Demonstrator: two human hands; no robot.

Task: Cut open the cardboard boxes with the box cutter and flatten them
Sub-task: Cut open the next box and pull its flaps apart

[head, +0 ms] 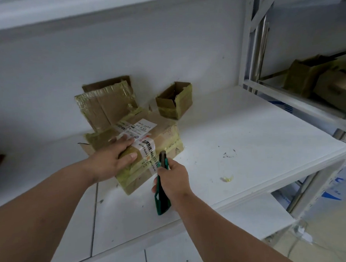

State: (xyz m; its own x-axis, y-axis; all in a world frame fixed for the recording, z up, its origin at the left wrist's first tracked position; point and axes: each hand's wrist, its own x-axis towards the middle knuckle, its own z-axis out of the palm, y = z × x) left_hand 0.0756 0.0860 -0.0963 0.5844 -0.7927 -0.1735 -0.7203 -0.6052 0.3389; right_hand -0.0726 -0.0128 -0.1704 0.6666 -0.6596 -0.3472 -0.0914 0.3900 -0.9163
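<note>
Brown cardboard box [148,144] under glossy tape; cutter [162,193] seemingly plastic

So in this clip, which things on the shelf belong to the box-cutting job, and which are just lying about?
Part of the job:
- taped brown cardboard box with white label, held down by the left hand
- green box cutter, gripped by the right hand
- small open cardboard box
- flattened cardboard pieces leaning on the wall

Lying about:
- yellowish tape scrap
- cardboard boxes on the right-hand rack
</note>
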